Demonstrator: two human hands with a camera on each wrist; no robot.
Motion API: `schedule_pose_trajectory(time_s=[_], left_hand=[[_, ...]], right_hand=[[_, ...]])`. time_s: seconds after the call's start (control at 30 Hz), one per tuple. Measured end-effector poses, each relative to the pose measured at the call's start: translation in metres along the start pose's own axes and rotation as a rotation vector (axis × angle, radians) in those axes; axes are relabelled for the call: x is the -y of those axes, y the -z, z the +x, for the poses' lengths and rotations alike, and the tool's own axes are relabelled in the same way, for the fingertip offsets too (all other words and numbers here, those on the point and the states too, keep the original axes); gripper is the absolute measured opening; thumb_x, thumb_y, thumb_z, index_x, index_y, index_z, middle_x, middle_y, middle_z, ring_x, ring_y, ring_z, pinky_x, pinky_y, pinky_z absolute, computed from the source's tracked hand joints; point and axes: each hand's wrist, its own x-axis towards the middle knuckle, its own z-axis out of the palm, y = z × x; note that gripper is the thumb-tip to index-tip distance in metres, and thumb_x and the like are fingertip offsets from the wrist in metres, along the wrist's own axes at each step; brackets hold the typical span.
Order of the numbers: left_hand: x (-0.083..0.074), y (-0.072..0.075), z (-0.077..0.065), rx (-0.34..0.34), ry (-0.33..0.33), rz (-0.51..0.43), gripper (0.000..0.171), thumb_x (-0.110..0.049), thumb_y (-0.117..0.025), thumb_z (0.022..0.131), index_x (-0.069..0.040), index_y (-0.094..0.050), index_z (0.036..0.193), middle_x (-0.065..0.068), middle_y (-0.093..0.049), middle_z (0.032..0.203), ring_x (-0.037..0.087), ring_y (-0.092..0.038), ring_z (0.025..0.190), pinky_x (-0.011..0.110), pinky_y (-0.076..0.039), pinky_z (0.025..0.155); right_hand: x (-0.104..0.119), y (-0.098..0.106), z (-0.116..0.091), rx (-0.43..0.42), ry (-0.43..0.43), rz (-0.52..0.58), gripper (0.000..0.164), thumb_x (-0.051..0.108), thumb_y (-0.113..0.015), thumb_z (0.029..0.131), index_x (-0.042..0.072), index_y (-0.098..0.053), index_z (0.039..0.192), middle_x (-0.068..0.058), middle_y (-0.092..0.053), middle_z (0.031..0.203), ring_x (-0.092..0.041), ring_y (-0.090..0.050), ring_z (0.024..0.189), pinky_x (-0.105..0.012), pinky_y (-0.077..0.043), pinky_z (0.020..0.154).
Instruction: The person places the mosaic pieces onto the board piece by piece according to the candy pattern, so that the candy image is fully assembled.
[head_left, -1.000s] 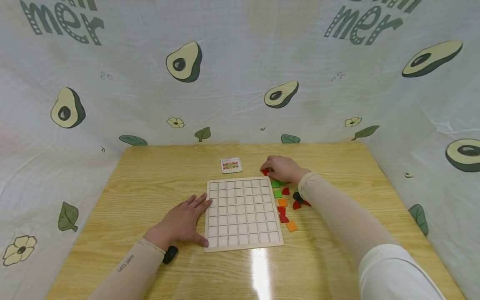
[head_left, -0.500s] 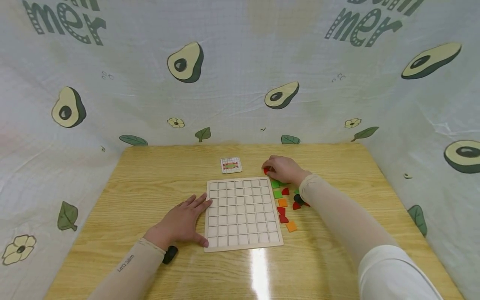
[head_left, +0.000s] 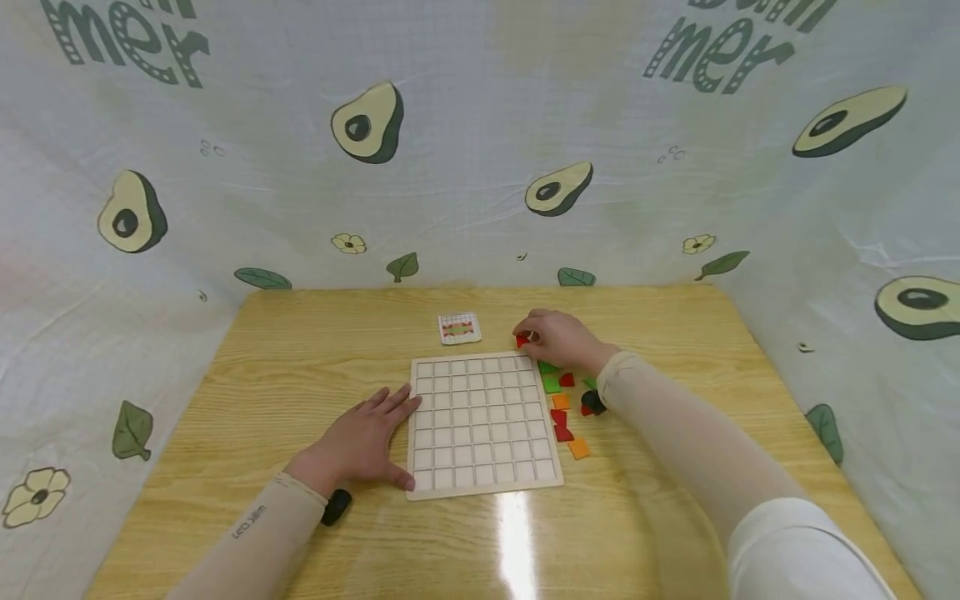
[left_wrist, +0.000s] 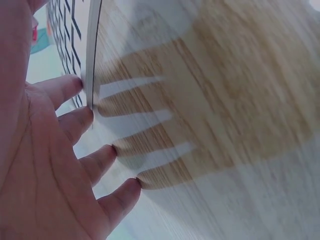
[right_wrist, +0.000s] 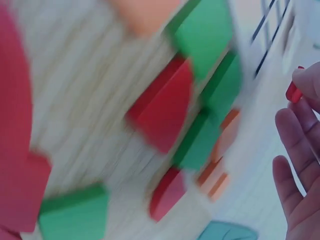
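Card (head_left: 459, 328): lying at the gridded board's (head_left: 478, 414) 12 o'clock, presumably for easy viewing.
Left hand (head_left: 358, 442): resting spread at the board's 9 o'clock edge, probably steadying it on the surface (head_left: 330, 350).
Right hand (head_left: 564, 340): pinching a red piece (head_left: 521, 342) near 1 o'clock, fingertips likely giving fine control.
Loose pieces (head_left: 561, 402): lying around 3 o'clock, seemingly for short reaches.
Red piece: showing small and bright, its full outline hiding behind the fingers.

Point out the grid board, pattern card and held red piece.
Grid board (head_left: 480, 423): head view, central cells.
Pattern card (head_left: 459, 328): head view, printed design.
Held red piece (right_wrist: 293, 93): right wrist view, exposed part.
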Motion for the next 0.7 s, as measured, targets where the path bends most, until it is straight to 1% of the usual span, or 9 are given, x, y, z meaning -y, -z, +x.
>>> schedule_pose_trajectory(time_s=[0.13,0.23,0.33,0.47,0.6,0.7], left_hand=[[0.002,-0.001,-0.002,-0.006,0.008,0.001,0.123,-0.074,-0.080,0.061,-0.017,-0.031,0.158,0.005,-0.019,0.165,0.040,-0.019,0.148,0.063,-0.031,0.107],[0.002,-0.001,-0.003,-0.018,0.004,-0.007,0.122,-0.074,-0.080,0.061,-0.015,-0.033,0.157,0.005,-0.021,0.164,0.040,-0.020,0.147,0.063,-0.031,0.107],[0.002,-0.003,-0.004,-0.025,0.001,-0.011,0.121,-0.075,-0.079,0.061,-0.015,-0.035,0.157,0.004,-0.023,0.163,0.040,-0.021,0.147,0.062,-0.031,0.108],[0.002,-0.005,-0.005,-0.041,-0.002,-0.016,0.120,-0.076,-0.077,0.063,-0.015,-0.035,0.156,0.004,-0.026,0.163,0.040,-0.022,0.146,0.061,-0.030,0.109],[0.001,-0.007,-0.008,-0.060,-0.002,-0.032,0.117,-0.075,-0.077,0.065,-0.014,-0.037,0.156,0.003,-0.028,0.162,0.039,-0.024,0.146,0.061,-0.030,0.109],[0.000,-0.007,-0.010,-0.072,-0.007,-0.040,0.115,-0.075,-0.076,0.066,-0.014,-0.038,0.155,0.002,-0.031,0.161,0.039,-0.026,0.145,0.061,-0.031,0.109]], right_hand=[[0.020,-0.003,0.006,0.028,0.013,0.031,0.030,0.021,-0.071,0.093,0.011,-0.072,0.122,0.001,-0.063,0.108,-0.013,-0.061,0.088,-0.030,-0.053,0.076],[0.039,-0.008,0.010,0.045,0.031,0.060,0.030,0.020,-0.071,0.093,0.011,-0.072,0.122,0.001,-0.064,0.108,-0.012,-0.061,0.089,-0.028,-0.053,0.076],[0.058,-0.015,0.014,0.049,0.058,0.070,0.028,0.020,-0.070,0.093,0.013,-0.073,0.120,0.003,-0.064,0.107,-0.010,-0.061,0.087,-0.027,-0.052,0.074],[0.086,-0.027,0.021,0.065,0.070,0.087,0.027,0.022,-0.070,0.093,0.016,-0.073,0.120,0.006,-0.065,0.107,-0.008,-0.059,0.085,-0.025,-0.050,0.073],[0.109,-0.039,0.027,0.098,0.063,0.096,0.028,0.025,-0.070,0.094,0.018,-0.073,0.120,0.006,-0.065,0.104,-0.007,-0.058,0.080,-0.024,-0.049,0.070],[0.120,-0.047,0.029,0.115,0.048,0.083,0.027,0.028,-0.070,0.093,0.020,-0.073,0.119,0.008,-0.064,0.100,-0.006,-0.056,0.077,-0.024,-0.048,0.066]])
